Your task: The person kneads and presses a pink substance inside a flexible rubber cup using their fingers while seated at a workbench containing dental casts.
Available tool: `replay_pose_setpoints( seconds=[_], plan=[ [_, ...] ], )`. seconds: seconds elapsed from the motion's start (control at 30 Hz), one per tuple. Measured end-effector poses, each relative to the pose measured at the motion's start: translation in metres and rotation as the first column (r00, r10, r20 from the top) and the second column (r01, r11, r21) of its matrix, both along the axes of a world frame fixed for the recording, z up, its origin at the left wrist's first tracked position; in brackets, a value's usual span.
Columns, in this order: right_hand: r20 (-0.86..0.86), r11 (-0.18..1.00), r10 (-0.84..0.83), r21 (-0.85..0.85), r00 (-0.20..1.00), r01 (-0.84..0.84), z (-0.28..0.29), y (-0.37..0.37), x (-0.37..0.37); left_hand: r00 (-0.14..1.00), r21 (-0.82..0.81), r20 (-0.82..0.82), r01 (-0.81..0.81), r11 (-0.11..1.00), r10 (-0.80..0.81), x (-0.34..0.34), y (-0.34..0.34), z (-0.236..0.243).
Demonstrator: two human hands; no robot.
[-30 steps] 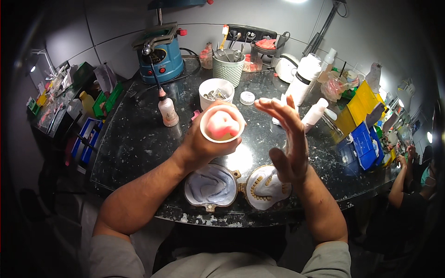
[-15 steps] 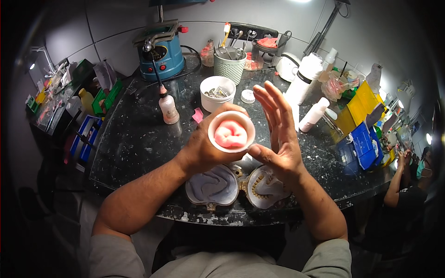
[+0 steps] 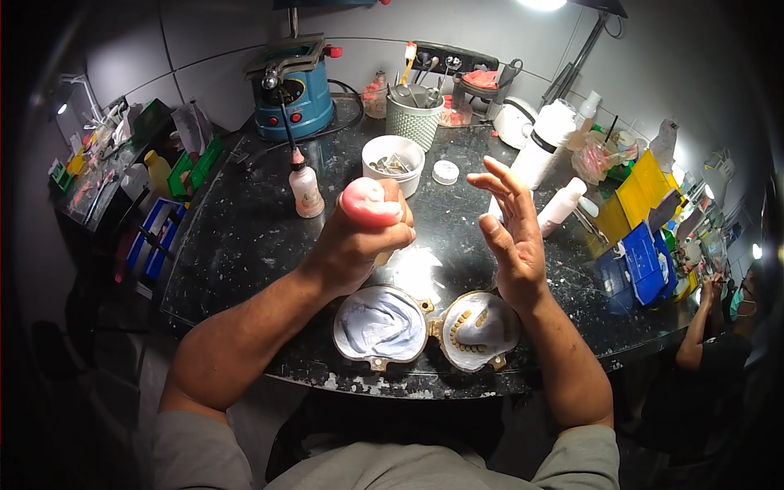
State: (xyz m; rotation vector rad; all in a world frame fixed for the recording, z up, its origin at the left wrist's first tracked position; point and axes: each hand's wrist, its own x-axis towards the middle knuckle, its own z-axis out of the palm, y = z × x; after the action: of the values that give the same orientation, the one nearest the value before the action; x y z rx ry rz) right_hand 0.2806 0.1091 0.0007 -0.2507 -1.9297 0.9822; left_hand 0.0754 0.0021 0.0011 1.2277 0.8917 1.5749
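Observation:
My left hand [image 3: 367,237] is closed round a lump of pink doughy material [image 3: 369,200], which bulges above the fist; the cup seen earlier is mostly hidden. My right hand [image 3: 506,220] is open beside it, fingers spread and curved, holding nothing. Below them lie two metal flask halves on the black bench [image 3: 237,286]: the left one [image 3: 377,325] with a grooved pale plaster mould, the right one [image 3: 475,347] with a row of yellowish teeth set in plaster.
Behind are a dropper bottle [image 3: 306,192], white tub [image 3: 392,171], lid [image 3: 445,172], tool holder [image 3: 412,126] and blue machine [image 3: 290,110]. At right stand white bottles [image 3: 562,208], yellow bins [image 3: 645,184] and a blue bin [image 3: 645,261]. A co-worker [image 3: 690,335] is at far right.
My left hand has tightened, and the pink material rises higher while the cup's white rim has gone from sight. My right hand came close to the cup, then moved away rightward.

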Motion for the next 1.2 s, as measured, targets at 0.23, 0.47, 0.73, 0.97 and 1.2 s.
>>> replay_pose_setpoints(
  seconds=[0.23, 0.47, 0.73, 0.97, 1.2],
  plan=[
    [0.035, 0.995, -0.007, 0.096, 0.999, 0.003, 0.004, -0.007, 0.000, 0.990, 0.144, -0.113, -0.062, 0.988, 0.079, 0.004, 0.004, -0.007],
    [0.030, 0.993, 0.000, 0.116, 1.000, -0.003, 0.006, -0.007, 0.002, 0.849, 0.339, -0.419, -0.183, 0.923, 0.322, 0.005, 0.005, -0.006],
    [-0.076, 0.991, 0.026, 0.129, 0.997, -0.016, 0.008, -0.026, -0.007, 0.771, 0.455, -0.494, -0.165, 0.875, 0.402, 0.009, 0.009, -0.010],
    [-0.137, 0.939, -0.080, 0.321, 0.987, 0.121, 0.013, -0.025, -0.009, 0.773, 0.344, -0.573, -0.074, 0.936, 0.272, 0.014, 0.007, -0.008],
    [0.206, 0.923, 0.006, 0.375, 0.979, -0.084, 0.025, -0.035, -0.007, 0.874, 0.216, -0.467, -0.036, 0.976, 0.136, 0.009, 0.005, -0.006]
  ],
)
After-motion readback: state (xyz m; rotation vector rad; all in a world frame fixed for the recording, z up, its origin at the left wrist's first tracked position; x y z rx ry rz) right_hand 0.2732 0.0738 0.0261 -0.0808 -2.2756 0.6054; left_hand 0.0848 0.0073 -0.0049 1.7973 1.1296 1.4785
